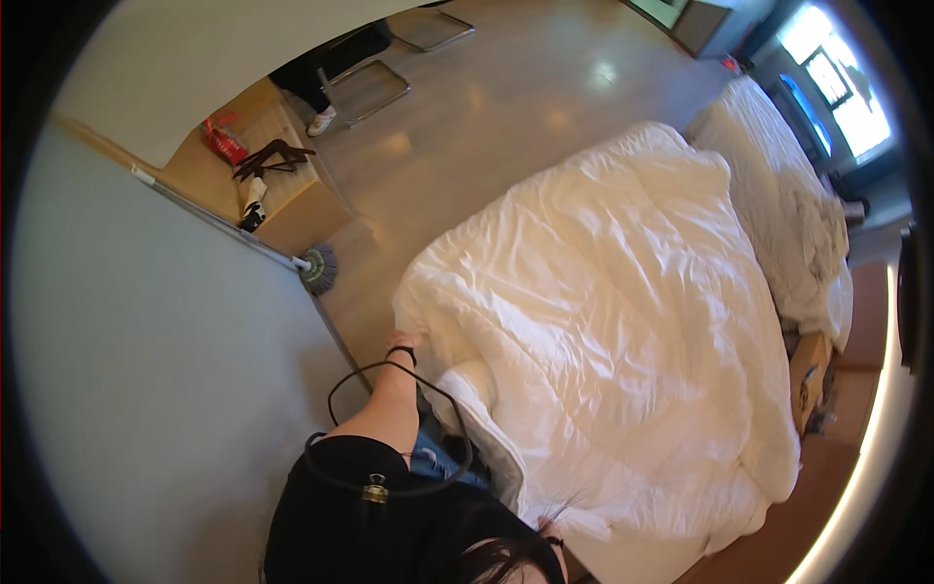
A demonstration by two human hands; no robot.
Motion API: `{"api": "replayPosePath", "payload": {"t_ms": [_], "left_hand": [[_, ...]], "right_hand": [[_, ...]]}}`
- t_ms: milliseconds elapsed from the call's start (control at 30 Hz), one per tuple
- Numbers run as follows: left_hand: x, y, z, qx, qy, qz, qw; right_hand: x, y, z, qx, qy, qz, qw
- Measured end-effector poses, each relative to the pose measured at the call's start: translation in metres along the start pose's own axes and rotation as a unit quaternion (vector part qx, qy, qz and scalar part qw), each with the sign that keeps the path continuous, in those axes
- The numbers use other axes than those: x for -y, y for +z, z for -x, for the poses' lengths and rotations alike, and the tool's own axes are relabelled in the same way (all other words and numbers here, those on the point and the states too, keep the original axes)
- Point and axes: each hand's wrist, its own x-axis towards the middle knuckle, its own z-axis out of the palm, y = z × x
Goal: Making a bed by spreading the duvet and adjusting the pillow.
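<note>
A large white duvet (606,321) lies wrinkled over the bed before me, its near edge folded and hanging towards my body. My left hand (408,339), with a dark band at the wrist, is at the duvet's left edge and grips its cloth; the fingertips are hidden in the folds. Low in the view, my right hand (546,524) is at the near edge of the duvet, mostly covered by hair, so its fingers cannot be made out. A black cable loop (467,423) with a metal clip hangs in front of my black top.
A pale wall (182,350) stands close on the left, with a grey mop head (319,269) beside it. Beyond are a wooden shelf (303,215) holding dark hangers (281,158) and a red packet (225,142), metal-framed chairs, and a person's leg and shoe (321,121). More bedding (781,212) lies at the right.
</note>
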Motion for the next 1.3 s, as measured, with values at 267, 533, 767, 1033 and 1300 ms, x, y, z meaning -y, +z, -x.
{"api": "replayPosePath", "payload": {"t_ms": [267,533,767,1033,1300], "left_hand": [[0.004,0.003,-0.056,-0.110,0.136,-0.022,0.984],[-0.140,-0.135,-0.047,-0.213,0.625,0.074,0.747],[-0.190,-0.203,-0.077,-0.275,0.548,-0.105,0.783],[-0.036,-0.008,-0.073,0.060,0.081,-0.077,0.992],[-0.032,0.073,0.000,0.002,0.047,-0.253,0.966]], "right_hand": [[0.032,-0.020,-0.001,-0.070,0.002,0.023,0.997],[0.033,-0.014,-0.006,-0.050,0.002,0.080,0.996],[0.113,-0.014,0.016,0.031,0.020,0.123,0.992],[0.198,-0.024,0.014,0.063,-0.056,0.170,0.982],[0.171,0.004,-0.007,-0.133,0.157,-0.563,0.800]]}}
